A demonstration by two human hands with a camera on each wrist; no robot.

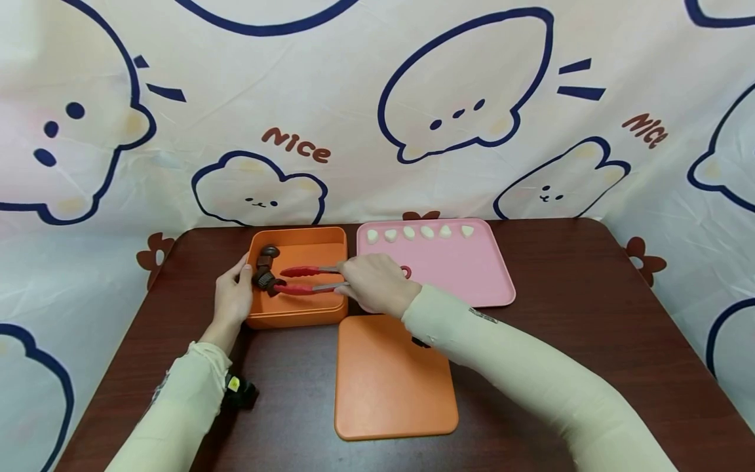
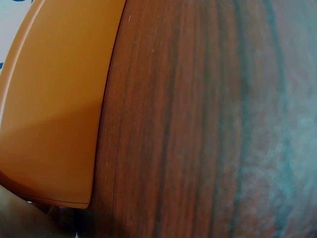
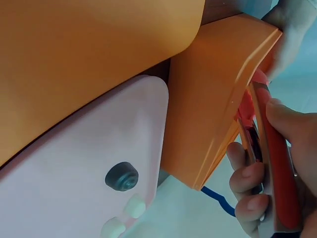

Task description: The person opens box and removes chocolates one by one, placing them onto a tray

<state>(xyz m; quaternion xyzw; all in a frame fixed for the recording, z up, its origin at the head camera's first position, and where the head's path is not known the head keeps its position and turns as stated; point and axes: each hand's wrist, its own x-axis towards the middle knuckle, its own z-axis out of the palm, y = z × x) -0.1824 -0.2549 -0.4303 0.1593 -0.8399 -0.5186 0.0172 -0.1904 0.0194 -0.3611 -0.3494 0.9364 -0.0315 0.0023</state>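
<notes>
My right hand (image 1: 377, 278) grips red-handled tongs (image 3: 280, 163), whose red tips (image 1: 297, 289) reach apart into the open orange box (image 1: 297, 319). The lower tip touches or lies just beside a dark chocolate (image 1: 274, 287); the view does not settle which. More brown chocolates (image 1: 264, 261) line the box's left side. My left hand (image 1: 232, 295) holds the box's left wall near the rim, its fingers partly hidden. In the right wrist view one dark round chocolate (image 3: 122, 176) sits on the pink tray (image 3: 99, 144); in the head view my right hand hides it.
Several white pieces (image 1: 427, 231) stand in a row along the tray's back edge, right of the box. A flat orange lid (image 1: 395, 387) lies in front of the tray, under my right forearm. The dark wooden table (image 1: 566, 295) backs onto a printed curtain (image 1: 354, 85).
</notes>
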